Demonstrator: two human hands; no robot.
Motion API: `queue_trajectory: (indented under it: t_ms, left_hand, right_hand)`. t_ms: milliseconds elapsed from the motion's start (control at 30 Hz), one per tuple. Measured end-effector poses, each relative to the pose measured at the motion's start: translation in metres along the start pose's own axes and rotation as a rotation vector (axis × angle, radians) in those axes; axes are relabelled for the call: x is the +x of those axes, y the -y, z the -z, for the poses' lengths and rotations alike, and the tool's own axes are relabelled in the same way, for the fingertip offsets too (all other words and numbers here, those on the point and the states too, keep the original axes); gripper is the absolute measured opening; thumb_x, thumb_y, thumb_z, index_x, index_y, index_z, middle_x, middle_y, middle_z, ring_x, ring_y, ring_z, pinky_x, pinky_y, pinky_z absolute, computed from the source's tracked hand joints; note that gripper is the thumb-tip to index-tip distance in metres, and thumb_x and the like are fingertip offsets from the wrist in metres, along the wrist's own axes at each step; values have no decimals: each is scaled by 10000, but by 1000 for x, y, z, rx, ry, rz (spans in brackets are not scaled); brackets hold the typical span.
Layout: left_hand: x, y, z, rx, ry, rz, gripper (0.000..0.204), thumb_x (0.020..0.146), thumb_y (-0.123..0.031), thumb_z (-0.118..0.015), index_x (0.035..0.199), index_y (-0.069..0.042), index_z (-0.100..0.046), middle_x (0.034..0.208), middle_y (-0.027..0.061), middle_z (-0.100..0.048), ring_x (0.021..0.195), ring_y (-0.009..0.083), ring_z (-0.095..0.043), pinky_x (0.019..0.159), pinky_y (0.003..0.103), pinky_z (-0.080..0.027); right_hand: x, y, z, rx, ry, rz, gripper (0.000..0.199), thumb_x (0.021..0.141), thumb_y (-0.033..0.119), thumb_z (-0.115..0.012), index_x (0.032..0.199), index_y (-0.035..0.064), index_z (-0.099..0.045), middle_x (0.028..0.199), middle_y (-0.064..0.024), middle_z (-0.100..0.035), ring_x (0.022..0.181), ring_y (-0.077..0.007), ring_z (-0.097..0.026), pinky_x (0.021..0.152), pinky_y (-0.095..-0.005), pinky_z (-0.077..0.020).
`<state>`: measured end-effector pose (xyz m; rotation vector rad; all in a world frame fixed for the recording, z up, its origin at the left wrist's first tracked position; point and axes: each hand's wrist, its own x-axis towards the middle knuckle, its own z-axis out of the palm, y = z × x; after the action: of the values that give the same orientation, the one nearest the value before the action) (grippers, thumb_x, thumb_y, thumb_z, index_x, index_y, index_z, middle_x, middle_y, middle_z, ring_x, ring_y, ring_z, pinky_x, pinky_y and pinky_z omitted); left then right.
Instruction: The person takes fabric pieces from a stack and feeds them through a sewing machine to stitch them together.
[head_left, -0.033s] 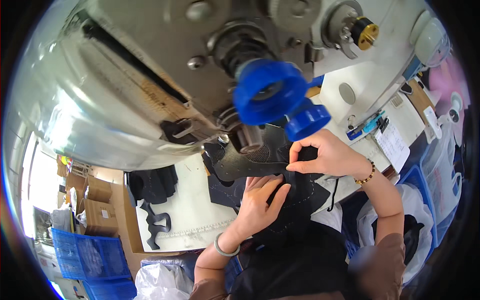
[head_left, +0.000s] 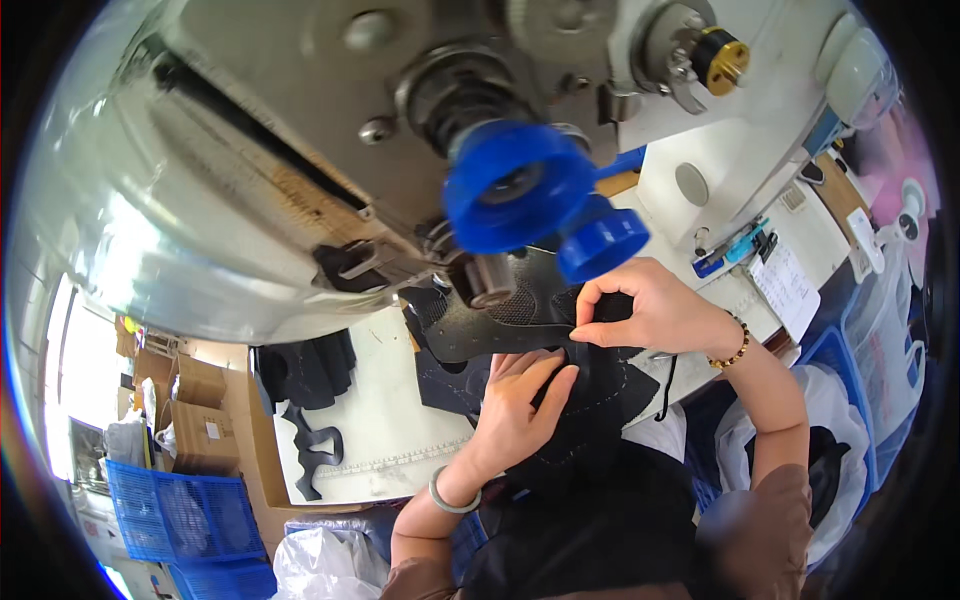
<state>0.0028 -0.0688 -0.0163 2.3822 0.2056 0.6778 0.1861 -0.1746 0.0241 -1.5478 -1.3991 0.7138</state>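
Note:
My left hand (head_left: 527, 402) lies with its fingers outstretched on black sheet material (head_left: 445, 385). Near its fingertips is a black piece with mesh panels (head_left: 470, 327), looking like a shoe upper, under the head of a sewing machine (head_left: 270, 240). Thumb and forefinger of my right hand (head_left: 652, 312) pinch together at the right end of this piece, on its black edge. Part of the piece is hidden behind the machine's blue round knobs (head_left: 520, 185). A dotted outline runs along the lower black material.
On the white worktable (head_left: 375, 430) lie a black cut-out strip (head_left: 312, 450) and folded black fabric (head_left: 308, 370). A written paper sheet (head_left: 785, 290) and pens (head_left: 725, 255) are at right. Blue crates (head_left: 185, 510) and cardboard boxes (head_left: 203, 435) stand at left.
The machine head and knobs sit slightly further left and lower in the picture. Both hands keep nearly the same place and grip.

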Motion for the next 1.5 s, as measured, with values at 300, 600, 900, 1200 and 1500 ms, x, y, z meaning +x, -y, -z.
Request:
queue_trajectory:
  t_ms: [300,600,900,1200,1500]
  left_hand:
    - [-3,-6,-3,-202,27,215,119,820,-89,-635,862,22,-642,819,128,-636,753,264,-584,755,323,-404]
    - [-3,-9,-13,-217,-98,190,93,808,-88,-645,814,5,-646,748,107,-629,716,236,-584,722,316,-399]
    - [1,-8,5,199,-164,-155,117,782,-105,-663,729,-45,-577,642,60,-540,620,215,-545,634,329,-397]
    - [-13,15,28,-108,-579,385,348,871,-219,-610,632,-13,-464,536,69,-525,477,154,-509,464,287,-383]
    - [-2,13,32,-313,-596,349,389,904,-127,-570,566,-6,-419,493,33,-488,470,48,-490,432,209,-380]
  right_hand:
    - [-3,-11,-6,-53,-35,139,186,730,170,-722,788,45,-597,788,-47,-541,769,-193,-546,699,-314,-427]
    - [15,-46,-7,360,225,-123,339,696,285,-800,835,14,-650,735,17,-622,699,-48,-542,632,-210,-436]
    - [11,-20,-14,660,76,-352,259,655,77,-766,877,-16,-669,813,-32,-661,738,-79,-589,670,-227,-466]
    - [2,-8,-19,713,58,-315,214,643,-3,-747,840,-14,-665,781,-53,-666,717,-100,-614,685,-231,-480]
    - [8,5,-15,697,-41,-316,244,583,-37,-756,816,-20,-683,804,-53,-678,710,-100,-612,669,-229,-470]
